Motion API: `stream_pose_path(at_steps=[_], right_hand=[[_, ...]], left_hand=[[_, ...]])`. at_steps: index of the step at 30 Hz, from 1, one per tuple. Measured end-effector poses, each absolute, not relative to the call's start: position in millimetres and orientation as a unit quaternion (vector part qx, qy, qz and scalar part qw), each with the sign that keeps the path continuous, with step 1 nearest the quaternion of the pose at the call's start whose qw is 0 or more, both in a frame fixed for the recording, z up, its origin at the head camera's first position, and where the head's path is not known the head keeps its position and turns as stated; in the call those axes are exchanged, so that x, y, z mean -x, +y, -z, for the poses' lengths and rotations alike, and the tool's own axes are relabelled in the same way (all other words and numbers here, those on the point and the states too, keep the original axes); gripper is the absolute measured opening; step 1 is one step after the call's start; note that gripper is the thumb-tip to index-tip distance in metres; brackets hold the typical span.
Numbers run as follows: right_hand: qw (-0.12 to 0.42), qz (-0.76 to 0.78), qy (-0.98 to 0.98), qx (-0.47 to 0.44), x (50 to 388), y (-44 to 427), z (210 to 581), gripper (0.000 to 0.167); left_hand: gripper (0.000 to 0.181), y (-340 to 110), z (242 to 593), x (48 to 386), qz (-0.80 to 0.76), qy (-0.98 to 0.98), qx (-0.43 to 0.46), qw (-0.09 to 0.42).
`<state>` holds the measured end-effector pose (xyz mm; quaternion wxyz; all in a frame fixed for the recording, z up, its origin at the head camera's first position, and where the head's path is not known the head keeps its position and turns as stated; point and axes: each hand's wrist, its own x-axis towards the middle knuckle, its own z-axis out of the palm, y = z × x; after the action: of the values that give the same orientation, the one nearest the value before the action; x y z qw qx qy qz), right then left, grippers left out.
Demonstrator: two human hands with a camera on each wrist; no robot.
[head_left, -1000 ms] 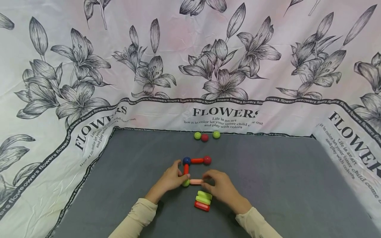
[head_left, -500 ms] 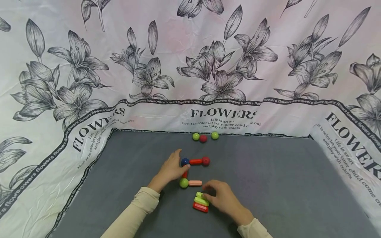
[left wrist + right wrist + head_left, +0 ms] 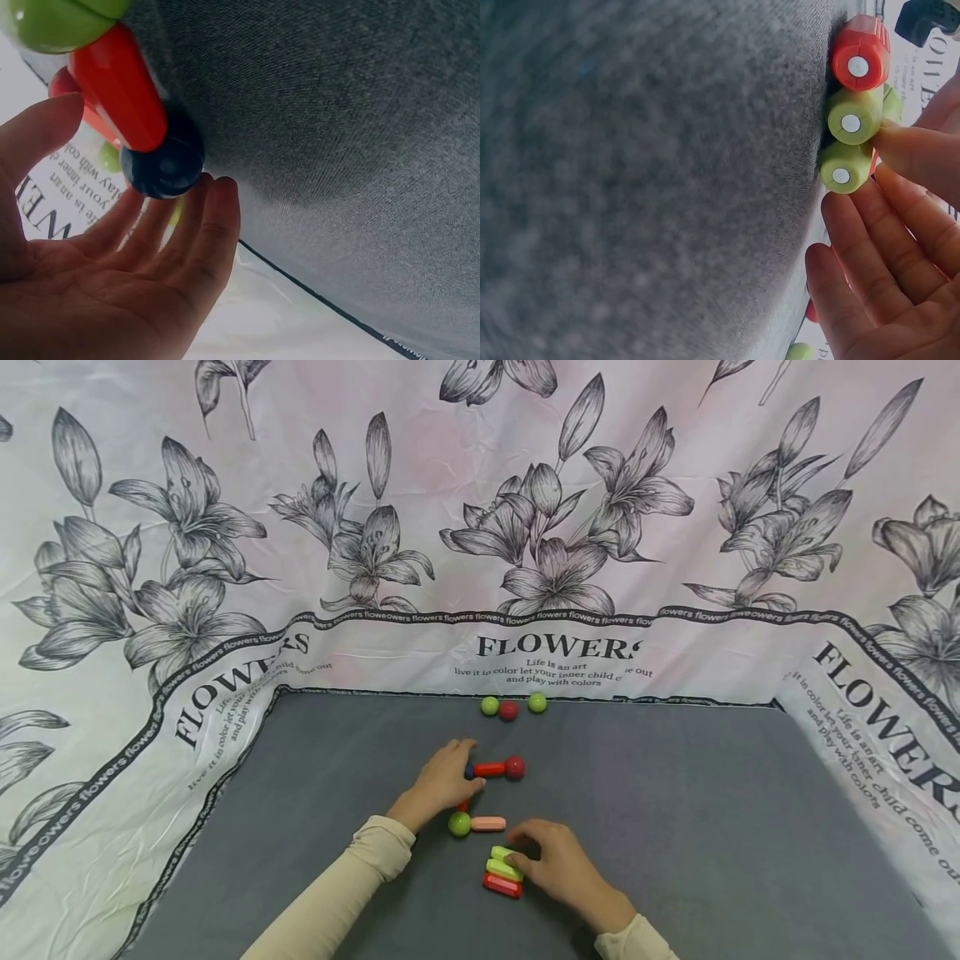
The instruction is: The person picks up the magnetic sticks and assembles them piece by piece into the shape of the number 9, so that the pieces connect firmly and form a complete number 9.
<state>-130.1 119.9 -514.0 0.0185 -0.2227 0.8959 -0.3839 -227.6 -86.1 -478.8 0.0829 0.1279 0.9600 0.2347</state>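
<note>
At the left hand's [image 3: 444, 778] three o'clock, a glossy navy-blue ball [image 3: 163, 169] sits within loosely spread, non-gripping fingers; a glossy red rod [image 3: 490, 769] joins it toward three to a dark-red ball [image 3: 514, 767], and a second red rod [image 3: 124, 90] toward six to a lime-green ball [image 3: 460, 824], with a peach rod [image 3: 488, 824] at that ball's three. The right hand [image 3: 557, 862], fingers relaxed and half-open without a grip, thumbs two side-by-side lime-green rods [image 3: 499, 866] at its nine, a third red rod [image 3: 502, 884] touching them at six.

A pink-and-white, lily-printed cloth [image 3: 435, 460] fills the upper half and runs down both sides; a grey worktop [image 3: 675, 793] spans the lower centre.
</note>
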Motion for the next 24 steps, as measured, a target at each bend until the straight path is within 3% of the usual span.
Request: stream_pose_path(at_steps=[9, 14, 24], right_hand=[[0.006, 0.375, 0.897, 0.233, 129.0, 119.6, 512.9, 0.016], [-0.005, 0.356, 0.903, 0.242, 128.5, 117.8, 513.7, 0.018], [0.012, 0.345, 0.909, 0.235, 128.5, 116.8, 512.7, 0.019]], left_hand=[[0.053, -83.6, 484.5, 229.9, -0.231, 0.96, -0.14, 0.076], [0.038, -83.9, 486.5, 228.3, -0.234, 0.96, -0.14, 0.062], [0.021, -85.0, 488.8, 228.2, -0.228, 0.961, -0.15, 0.036]])
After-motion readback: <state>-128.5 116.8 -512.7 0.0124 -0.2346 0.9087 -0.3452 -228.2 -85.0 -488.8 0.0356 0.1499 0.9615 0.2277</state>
